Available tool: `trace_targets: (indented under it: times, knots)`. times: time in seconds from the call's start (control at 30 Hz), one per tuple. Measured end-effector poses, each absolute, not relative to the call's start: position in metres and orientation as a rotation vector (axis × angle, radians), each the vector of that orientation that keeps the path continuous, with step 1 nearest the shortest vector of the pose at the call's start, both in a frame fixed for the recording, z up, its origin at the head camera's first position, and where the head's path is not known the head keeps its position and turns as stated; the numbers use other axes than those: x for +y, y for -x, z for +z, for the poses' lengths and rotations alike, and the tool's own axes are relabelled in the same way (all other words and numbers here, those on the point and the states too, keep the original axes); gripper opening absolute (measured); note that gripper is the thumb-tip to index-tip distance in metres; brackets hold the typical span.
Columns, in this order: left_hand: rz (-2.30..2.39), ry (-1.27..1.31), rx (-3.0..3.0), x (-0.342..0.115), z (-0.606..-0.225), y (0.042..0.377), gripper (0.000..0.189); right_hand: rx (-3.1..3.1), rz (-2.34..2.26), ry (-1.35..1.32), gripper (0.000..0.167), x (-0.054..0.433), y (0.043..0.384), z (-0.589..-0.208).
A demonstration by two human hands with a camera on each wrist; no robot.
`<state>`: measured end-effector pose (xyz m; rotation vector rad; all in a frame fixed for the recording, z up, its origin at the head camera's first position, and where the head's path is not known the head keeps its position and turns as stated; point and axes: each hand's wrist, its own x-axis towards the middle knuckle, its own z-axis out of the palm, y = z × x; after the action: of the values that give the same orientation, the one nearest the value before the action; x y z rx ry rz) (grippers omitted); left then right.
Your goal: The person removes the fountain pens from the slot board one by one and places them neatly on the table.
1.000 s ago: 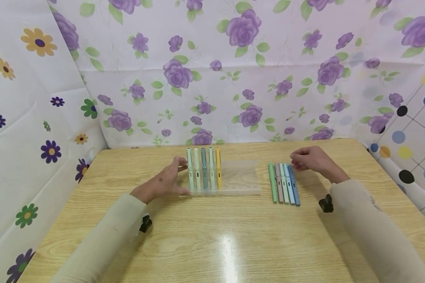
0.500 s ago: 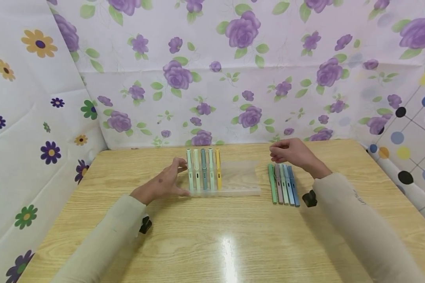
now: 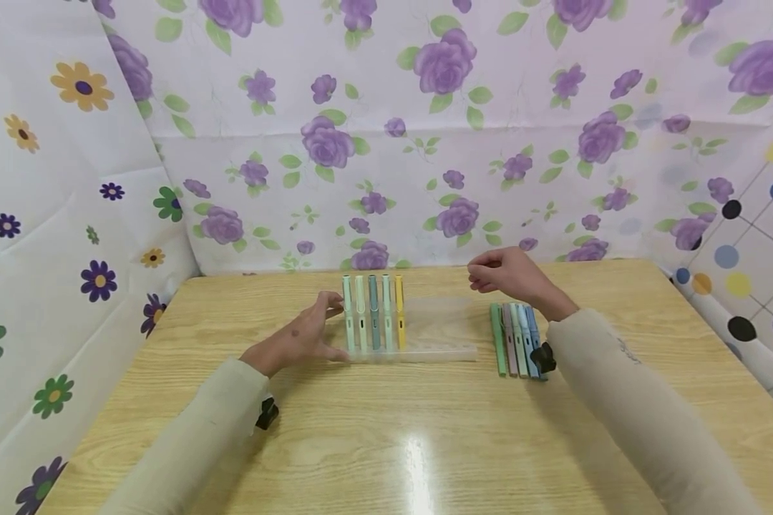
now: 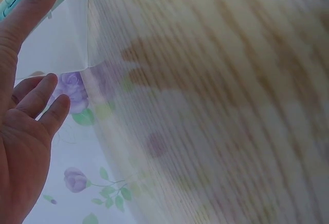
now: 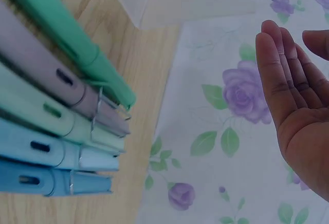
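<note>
A clear plastic pen stand [image 3: 441,352] stands on the table, with several capped pens [image 3: 375,329] upright in its left half: pale greens, a grey-blue one and a yellow one. My left hand [image 3: 305,335] holds the stand's left end, thumb at the front and fingers toward the back; the left wrist view shows the hand [image 4: 23,136] beside the stand's clear edge [image 4: 86,34]. My right hand [image 3: 507,274] is in the air behind the stand's right end, holding nothing. Its fingers [image 5: 280,75] look relaxed and fairly straight in the right wrist view.
Right of the stand lies a row of several pens, green [image 3: 499,340], mauve [image 3: 509,342], pale green, light blue and blue, partly below my right wrist's black camera [image 3: 544,357]. Flowered cloth [image 3: 361,179] hangs behind the wooden table [image 3: 335,443].
My right hand has moved left and slightly back, from beside the loose pens toward the stand's right end. My left hand stays at the stand's left end.
</note>
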<state>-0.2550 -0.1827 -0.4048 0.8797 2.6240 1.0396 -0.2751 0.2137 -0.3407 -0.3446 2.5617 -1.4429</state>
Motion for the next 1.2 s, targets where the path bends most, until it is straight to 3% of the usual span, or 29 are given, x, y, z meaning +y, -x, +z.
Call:
trace_targets:
  times: [0.37, 1.2]
  knots:
    - [1.051, -0.848, 2.618, -0.183, -0.406, 0.254, 0.089, 2.501, -1.505, 0.371, 0.031, 0.188, 0.280, -0.331]
    - [1.034, -0.867, 2.626, -0.183, -0.407, 0.255, 0.088, 2.434, -1.501, 0.545, 0.036, 0.133, 0.286, -0.347]
